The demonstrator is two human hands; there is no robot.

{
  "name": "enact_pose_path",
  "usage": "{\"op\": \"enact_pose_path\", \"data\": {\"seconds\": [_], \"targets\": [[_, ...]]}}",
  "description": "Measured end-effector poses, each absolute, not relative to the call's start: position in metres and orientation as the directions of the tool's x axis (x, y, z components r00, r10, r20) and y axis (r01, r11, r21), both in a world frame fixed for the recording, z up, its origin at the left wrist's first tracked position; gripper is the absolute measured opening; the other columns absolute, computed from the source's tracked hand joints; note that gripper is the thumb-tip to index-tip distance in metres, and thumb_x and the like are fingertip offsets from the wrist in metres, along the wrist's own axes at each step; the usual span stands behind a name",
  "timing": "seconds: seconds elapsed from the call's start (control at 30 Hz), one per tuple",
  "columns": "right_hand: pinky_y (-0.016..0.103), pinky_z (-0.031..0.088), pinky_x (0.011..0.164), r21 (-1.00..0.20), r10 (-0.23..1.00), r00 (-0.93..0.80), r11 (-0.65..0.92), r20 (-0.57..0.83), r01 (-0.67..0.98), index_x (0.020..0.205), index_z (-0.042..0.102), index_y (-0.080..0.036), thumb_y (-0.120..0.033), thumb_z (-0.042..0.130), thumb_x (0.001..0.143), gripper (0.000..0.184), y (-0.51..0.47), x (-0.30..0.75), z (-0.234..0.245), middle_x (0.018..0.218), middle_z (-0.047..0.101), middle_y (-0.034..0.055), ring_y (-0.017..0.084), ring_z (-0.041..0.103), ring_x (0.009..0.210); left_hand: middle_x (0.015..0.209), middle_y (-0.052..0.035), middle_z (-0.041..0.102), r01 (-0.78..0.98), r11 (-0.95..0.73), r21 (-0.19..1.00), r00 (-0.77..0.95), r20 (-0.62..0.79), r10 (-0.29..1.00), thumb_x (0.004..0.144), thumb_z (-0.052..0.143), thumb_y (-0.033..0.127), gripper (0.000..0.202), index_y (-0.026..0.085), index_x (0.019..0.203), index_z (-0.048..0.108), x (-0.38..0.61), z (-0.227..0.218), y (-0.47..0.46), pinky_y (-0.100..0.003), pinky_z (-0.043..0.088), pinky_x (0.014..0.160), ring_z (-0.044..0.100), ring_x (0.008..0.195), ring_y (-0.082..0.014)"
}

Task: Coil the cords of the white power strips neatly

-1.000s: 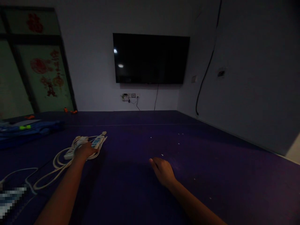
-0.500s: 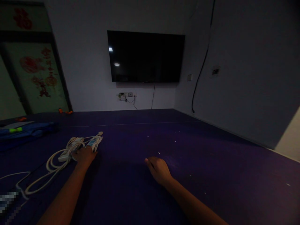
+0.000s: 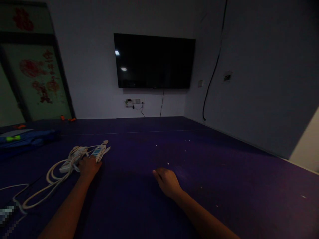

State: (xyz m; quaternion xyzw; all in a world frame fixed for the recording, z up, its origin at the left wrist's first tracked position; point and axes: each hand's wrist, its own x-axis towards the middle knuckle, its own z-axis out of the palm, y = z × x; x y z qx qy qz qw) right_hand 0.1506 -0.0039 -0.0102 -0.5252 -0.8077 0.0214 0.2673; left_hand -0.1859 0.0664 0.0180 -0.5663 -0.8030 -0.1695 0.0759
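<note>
On the left of the purple surface, my left hand (image 3: 89, 167) is closed at the near end of a white power strip with a blue label (image 3: 98, 151). Some of its fingertips are hidden among the cord. A second white power strip (image 3: 66, 166) lies just left of that hand, and a looped white cord (image 3: 51, 181) trails from the pair towards me. My right hand (image 3: 167, 181) rests on the surface at centre, its fingers curled under into a loose fist; nothing shows in it.
Small white scraps (image 3: 168, 163) are scattered over the purple surface (image 3: 139, 205). Folded blue cloth (image 3: 37, 136) lies at far left, with orange objects (image 3: 72, 119) behind. A television (image 3: 154, 61) hangs on the back wall; a black cable (image 3: 211, 79) dangles at the right wall.
The whole view has shifted very slightly. Both hands keep nearly the same places, the left at the power strips and the right on the surface.
</note>
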Motion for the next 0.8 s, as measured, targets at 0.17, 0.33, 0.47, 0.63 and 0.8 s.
{"op": "enact_pose_path", "data": {"seconds": [0.17,0.33,0.47,0.63,0.8], "targets": [[0.025,0.029,0.057,-0.314,0.858,-0.312,0.453,0.409,0.835,0.071,0.055,-0.017,-0.04,0.023,0.096,0.046,-0.0052,0.1503,-0.0091,0.073,0.062,0.0039,0.013,0.055,0.065,0.11,-0.0305,0.055,0.924,0.372,0.093,-0.382,0.312,0.87,0.075,0.044,0.045,0.057,0.001,0.11,0.057,-0.1806,0.0185,0.0636,-0.045,0.04,0.076,0.051,0.103,-0.0428],[0.025,0.028,0.057,-0.316,0.86,-0.313,0.452,0.403,0.834,0.071,0.053,-0.017,-0.04,0.024,0.095,0.045,-0.0069,0.15,-0.0088,0.073,0.062,0.0037,0.013,0.056,0.066,0.104,-0.0297,0.058,0.928,0.37,0.047,-0.365,0.316,0.876,0.079,0.039,0.043,0.056,-0.001,0.109,0.056,-0.1791,0.0163,0.0624,-0.042,0.04,0.076,0.053,0.101,-0.0402],[0.025,0.027,0.057,-0.309,0.862,-0.314,0.448,0.399,0.839,0.071,0.054,-0.017,-0.039,0.024,0.095,0.044,-0.0072,0.1495,-0.0089,0.073,0.062,0.0036,0.013,0.056,0.066,0.101,-0.0287,0.059,0.932,0.362,0.023,-0.35,0.318,0.881,0.08,0.04,0.038,0.05,0.0,0.108,0.057,-0.1793,0.0165,0.0625,-0.041,0.041,0.074,0.054,0.099,-0.039],[0.025,0.028,0.057,-0.286,0.857,-0.326,0.454,0.399,0.843,0.073,0.055,-0.017,-0.038,0.023,0.095,0.045,-0.0063,0.1487,-0.0089,0.075,0.064,0.0043,0.013,0.057,0.068,0.101,-0.0276,0.061,0.934,0.356,0.02,-0.343,0.323,0.882,0.08,0.039,0.037,0.048,0.002,0.107,0.058,-0.1805,0.0174,0.0617,-0.041,0.043,0.073,0.055,0.1,-0.0392],[0.025,0.029,0.057,-0.292,0.868,-0.32,0.441,0.38,0.849,0.075,0.058,-0.017,-0.039,0.024,0.095,0.046,-0.0063,0.1485,-0.0079,0.077,0.065,0.0049,0.013,0.058,0.068,0.097,-0.0248,0.063,0.937,0.348,0.025,-0.337,0.321,0.885,0.08,0.038,0.038,0.047,0.004,0.104,0.06,-0.1842,0.0148,0.0656,-0.04,0.044,0.073,0.057,0.096,-0.0376]]}}
